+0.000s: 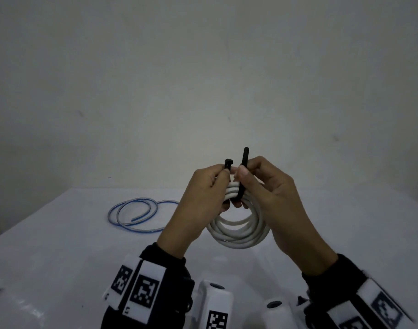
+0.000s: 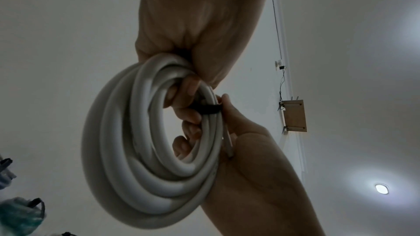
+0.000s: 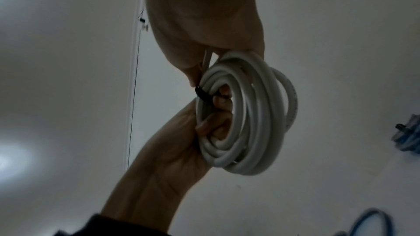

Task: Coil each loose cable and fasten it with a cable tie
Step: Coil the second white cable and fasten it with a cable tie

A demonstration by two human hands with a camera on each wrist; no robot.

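We take this for a plain indoor room set up as a recording bench, bare grey-white painted wall (image 1: 203,79), glossy white tabletop (image 1: 60,252), round recessed ceiling light (image 2: 382,188), small wooden wall shelf on metal brackets (image 2: 294,115), thin black wire running down the wall (image 2: 277,30)

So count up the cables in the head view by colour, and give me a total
White cable: 1, coiled, held in both hands.
Blue cable: 1, lying loose on the table.
Total: 2 cables.
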